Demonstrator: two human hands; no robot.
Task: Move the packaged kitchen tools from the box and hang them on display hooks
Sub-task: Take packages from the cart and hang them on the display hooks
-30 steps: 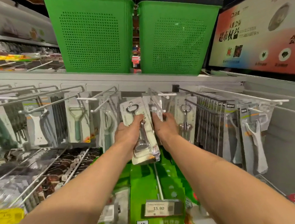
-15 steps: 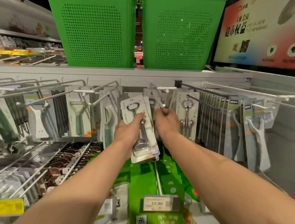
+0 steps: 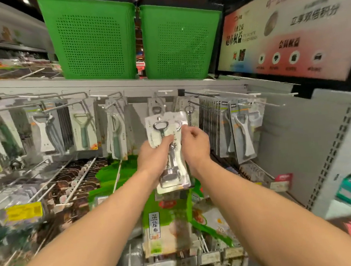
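Plastic pack point(image 3: 173, 178) edges: left hand point(image 3: 155, 157), probably right hand point(image 3: 196, 148)

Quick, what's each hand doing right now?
Left hand: grips the packaged corkscrews.
Right hand: pinches their upper right edge.

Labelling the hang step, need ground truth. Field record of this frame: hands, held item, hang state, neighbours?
left hand: grips stack of packaged openers from its left side
right hand: pinches the stack's upper right edge
stack pose: upright, in front of the display
hang state: not yet on a hook
behind: hung opener pack
right of stack: white peelers
left of stack: green-handled peeler
top shelf: two green baskets
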